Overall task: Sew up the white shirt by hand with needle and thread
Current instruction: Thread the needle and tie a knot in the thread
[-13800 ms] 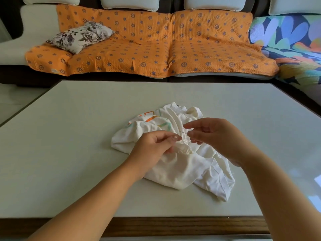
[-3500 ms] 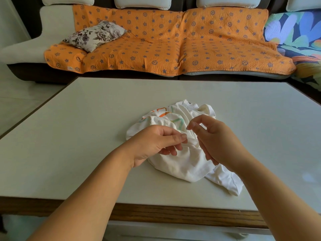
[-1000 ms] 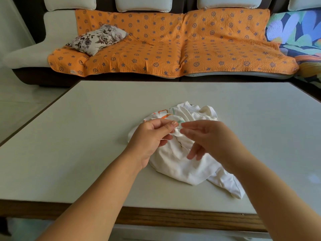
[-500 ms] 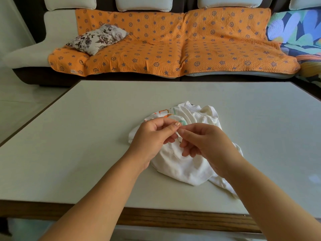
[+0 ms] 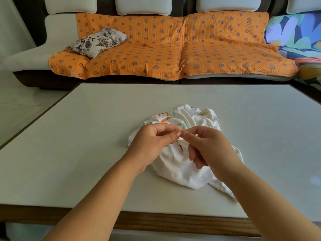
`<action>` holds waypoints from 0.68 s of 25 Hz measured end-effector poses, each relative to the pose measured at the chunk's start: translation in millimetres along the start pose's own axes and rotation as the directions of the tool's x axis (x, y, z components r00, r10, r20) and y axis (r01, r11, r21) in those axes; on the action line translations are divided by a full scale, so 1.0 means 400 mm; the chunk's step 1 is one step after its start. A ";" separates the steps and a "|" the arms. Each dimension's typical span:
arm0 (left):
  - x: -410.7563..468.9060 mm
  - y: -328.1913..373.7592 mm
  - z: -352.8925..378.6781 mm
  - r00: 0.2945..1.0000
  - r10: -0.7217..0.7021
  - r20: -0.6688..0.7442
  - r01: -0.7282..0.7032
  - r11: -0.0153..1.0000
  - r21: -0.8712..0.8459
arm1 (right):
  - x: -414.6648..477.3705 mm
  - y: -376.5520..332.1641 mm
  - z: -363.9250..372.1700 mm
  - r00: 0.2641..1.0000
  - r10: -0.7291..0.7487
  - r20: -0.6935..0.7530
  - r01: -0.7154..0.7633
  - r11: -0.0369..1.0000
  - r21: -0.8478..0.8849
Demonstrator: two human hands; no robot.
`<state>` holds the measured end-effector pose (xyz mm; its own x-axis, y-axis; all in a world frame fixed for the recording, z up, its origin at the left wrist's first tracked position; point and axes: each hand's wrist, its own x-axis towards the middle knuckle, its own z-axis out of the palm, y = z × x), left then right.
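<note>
Where the limp white shirt [image 5: 180,171] bunches, left grip [image 5: 152,143] pinches cloth; right grip [image 5: 210,148], cannot tell.

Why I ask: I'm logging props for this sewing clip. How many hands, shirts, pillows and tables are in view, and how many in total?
Hands: 2 (left hand, right hand)
White shirt: 1
Floral pillow: 1
Table: 1
Total: 5
</note>
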<state>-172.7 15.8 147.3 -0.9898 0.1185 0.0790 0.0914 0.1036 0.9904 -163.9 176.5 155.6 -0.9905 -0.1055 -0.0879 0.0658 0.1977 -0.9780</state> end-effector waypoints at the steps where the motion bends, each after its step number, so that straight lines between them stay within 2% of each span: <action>1: -0.001 0.000 -0.002 1.000 0.000 0.021 0.000 1.000 0.006 | 0.001 0.001 0.000 1.000 -0.004 -0.008 0.004 1.000 0.000; 5: 0.001 -0.008 -0.007 0.997 -0.022 0.070 0.018 0.998 0.061 | 0.002 0.004 0.003 0.999 -0.022 -0.036 0.023 1.000 0.015; 8: -0.001 -0.006 -0.006 0.988 -0.095 0.124 0.093 0.995 0.019 | 0.008 0.010 0.001 0.999 -0.020 -0.026 0.022 0.998 0.062; 13: -0.007 0.004 -0.005 0.957 -0.219 0.189 0.233 0.971 -0.054 | 0.019 0.021 -0.015 0.993 0.018 0.115 -0.049 0.962 0.269; 17: -0.005 0.002 -0.005 0.942 -0.251 0.224 0.288 0.945 -0.154 | 0.021 0.023 -0.017 0.986 0.020 0.168 -0.072 0.949 0.305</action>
<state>-170.9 13.7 148.1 -0.9307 0.3069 -0.1991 -0.2155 -0.0199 0.9763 -172.3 184.2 147.4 -0.9546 -0.2637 -0.1383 0.1703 -0.1024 -0.9801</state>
